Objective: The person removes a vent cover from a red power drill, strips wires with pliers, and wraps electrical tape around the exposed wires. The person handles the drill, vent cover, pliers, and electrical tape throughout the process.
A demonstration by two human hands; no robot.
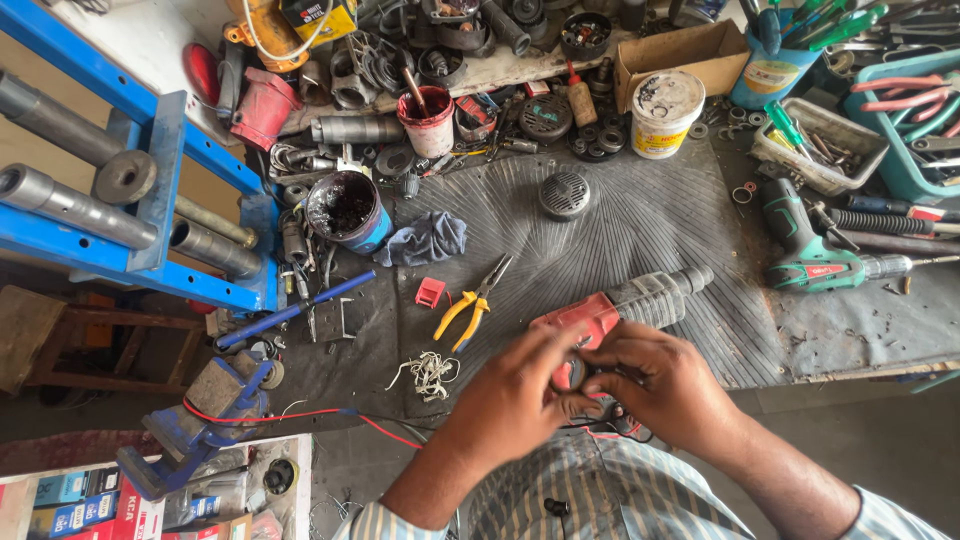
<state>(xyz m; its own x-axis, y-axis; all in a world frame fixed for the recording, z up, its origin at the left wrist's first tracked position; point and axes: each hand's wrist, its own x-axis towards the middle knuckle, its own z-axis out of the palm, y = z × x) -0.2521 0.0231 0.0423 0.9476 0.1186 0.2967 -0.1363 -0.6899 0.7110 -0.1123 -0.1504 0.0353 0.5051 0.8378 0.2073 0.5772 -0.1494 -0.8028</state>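
Observation:
My left hand and my right hand meet over the near edge of the workbench, fingers pinched together on a small round metal part held between them. Just beyond the hands lies a red and grey power drill, its grey nose pointing right. Yellow-handled pliers lie on the mat to the left of the drill. A tangle of pale wire rests near my left hand.
A grey ribbed mat covers the bench. A green drill lies at right, a round vent cover and a dark rag at centre. Grease tubs, a white tub, a cardboard box, tool trays line the back. A blue press frame and blue vise stand left.

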